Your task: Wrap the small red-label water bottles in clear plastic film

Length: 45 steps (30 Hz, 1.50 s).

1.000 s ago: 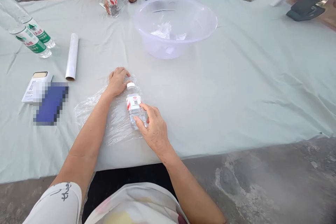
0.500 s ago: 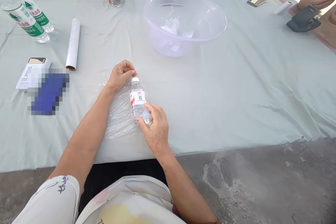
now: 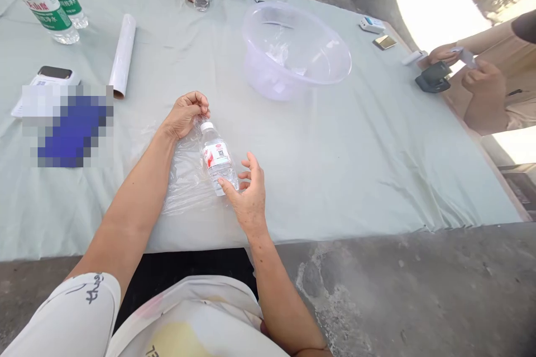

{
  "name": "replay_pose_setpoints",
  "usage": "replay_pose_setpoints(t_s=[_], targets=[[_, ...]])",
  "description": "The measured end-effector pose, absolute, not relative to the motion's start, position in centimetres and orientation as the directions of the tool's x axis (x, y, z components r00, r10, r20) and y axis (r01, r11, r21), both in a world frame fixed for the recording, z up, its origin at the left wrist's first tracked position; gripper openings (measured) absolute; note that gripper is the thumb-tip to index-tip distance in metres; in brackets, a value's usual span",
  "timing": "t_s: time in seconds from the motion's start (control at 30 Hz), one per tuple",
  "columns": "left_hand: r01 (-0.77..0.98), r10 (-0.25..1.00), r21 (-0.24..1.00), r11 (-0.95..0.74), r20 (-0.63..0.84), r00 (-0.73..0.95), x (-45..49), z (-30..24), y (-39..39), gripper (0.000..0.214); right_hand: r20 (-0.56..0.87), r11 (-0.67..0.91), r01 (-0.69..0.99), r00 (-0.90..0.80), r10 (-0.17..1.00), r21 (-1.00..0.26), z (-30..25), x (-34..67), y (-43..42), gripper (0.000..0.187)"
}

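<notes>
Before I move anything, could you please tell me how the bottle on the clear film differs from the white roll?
The bottle is see-through with a red-and-white label; the roll is plain white. The bottle narrows to a white cap, while the roll has straight sides and shows a brown-rimmed end. The right hand is at the bottle; the roll lies untouched. Both lie on their sides.
</notes>
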<state>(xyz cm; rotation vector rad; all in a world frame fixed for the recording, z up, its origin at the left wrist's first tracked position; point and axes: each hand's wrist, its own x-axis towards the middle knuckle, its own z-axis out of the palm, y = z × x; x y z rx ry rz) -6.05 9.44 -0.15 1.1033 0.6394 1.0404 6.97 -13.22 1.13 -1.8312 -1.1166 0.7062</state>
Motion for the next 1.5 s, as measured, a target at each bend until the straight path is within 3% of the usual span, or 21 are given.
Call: replay_pose_setpoints(t_s=[0.13,0.3,0.47,0.6,0.83,0.93,1.1,1.27,1.5], targets=[[-0.415,0.905,0.901,0.129,0.064,0.42,-6.3,0.0,9.2,0.021,-0.155,-0.346,0.413,0.429,0.89,-0.842,1.0,7.1,-13.0,0.086],[-0.492,0.912,0.859,0.145,0.076,0.402,-6.6,0.3,8.8,0.023,-0.148,-0.347,0.482,0.403,0.903,-0.804,0.9,6.2,-13.1,0.059],[-0.58,0.901,0.799,0.156,0.126,0.416,-6.0,0.0,9.0,0.022,-0.183,-0.384,0.368,0.476,0.86,-0.847,0.9,5.4,-13.1,0.039],[-0.567,0.887,0.808,0.163,0.132,0.443,-4.6,-0.1,9.3,0.02,-0.146,-0.349,0.331,0.508,0.849,-0.876,0.8,5.8,-12.7,0.039],[-0.477,0.916,0.878,0.041,0.157,0.369,-3.4,-0.4,10.1,0.015,-0.066,-0.364,0.41,0.584,0.809,-0.836,0.4,5.9,-12.2,0.041],[-0.518,0.941,0.853,0.066,0.12,0.317,-3.8,-0.9,10.7,0.016,0.12,-0.297,0.593,0.561,0.819,-0.749,-0.1,4.1,-11.8,0.041],[-0.682,0.964,0.712,0.163,0.031,0.263,-5.5,-1.1,10.9,0.019,0.413,-0.106,0.862,0.341,0.844,-0.496,-1.1,1.4,-11.9,0.036],[-0.78,0.95,0.555,0.29,-0.065,0.307,-6.3,-0.6,10.8,0.02,0.469,-0.009,0.921,0.207,0.859,-0.39,-1.5,1.1,-13.1,0.043],[-0.886,0.964,0.38,0.265,-0.111,0.24,-6.5,-1.1,11.3,0.015,0.418,0.164,0.967,-0.069,0.906,-0.196,0.1,0.6,-15.4,0.046]])
